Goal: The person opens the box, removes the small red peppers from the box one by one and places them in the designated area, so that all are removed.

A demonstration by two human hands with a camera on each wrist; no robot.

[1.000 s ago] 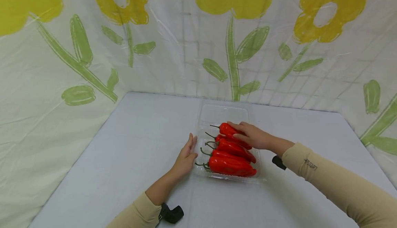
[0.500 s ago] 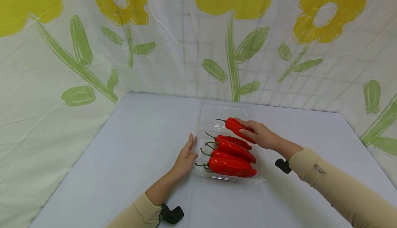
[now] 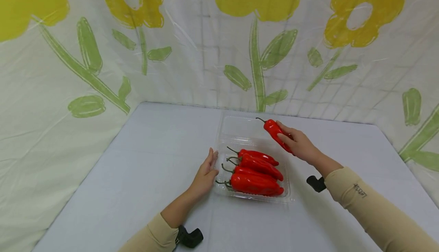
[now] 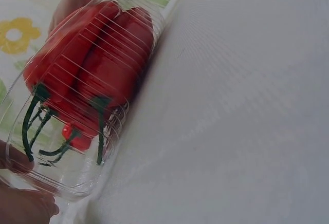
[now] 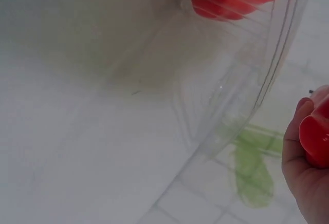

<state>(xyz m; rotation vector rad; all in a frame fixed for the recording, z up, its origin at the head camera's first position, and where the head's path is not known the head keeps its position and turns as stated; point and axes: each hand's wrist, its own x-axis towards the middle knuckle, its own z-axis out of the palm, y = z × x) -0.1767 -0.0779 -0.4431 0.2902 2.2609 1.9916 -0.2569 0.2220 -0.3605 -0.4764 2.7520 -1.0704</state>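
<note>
My right hand (image 3: 302, 144) grips a long red pepper (image 3: 273, 129) by its body, raised above the back right of a clear plastic clamshell container (image 3: 289, 191). The held pepper's green stem points to the upper left. In the right wrist view, this pepper's red tip (image 5: 317, 135) shows between the fingers. Several more red peppers (image 3: 257, 183) lie side by side in the container, stems to the left. At the container's left side, my left hand (image 3: 204, 175) rests with straight fingers against the wall. The left wrist view shows its fingers (image 4: 31, 206) at the corner beside the stems.
The container's open lid (image 3: 245, 126) lies flat towards the table's back edge. A white cloth covers the table (image 3: 147, 160). Behind it hangs a curtain (image 3: 185, 65) printed with yellow flowers. Black wrist mounts (image 3: 190, 237) show at both sleeves.
My right hand has lifted the rearmost pepper out of the container and carried it back and to the right. My left hand has stayed at the container's side.
</note>
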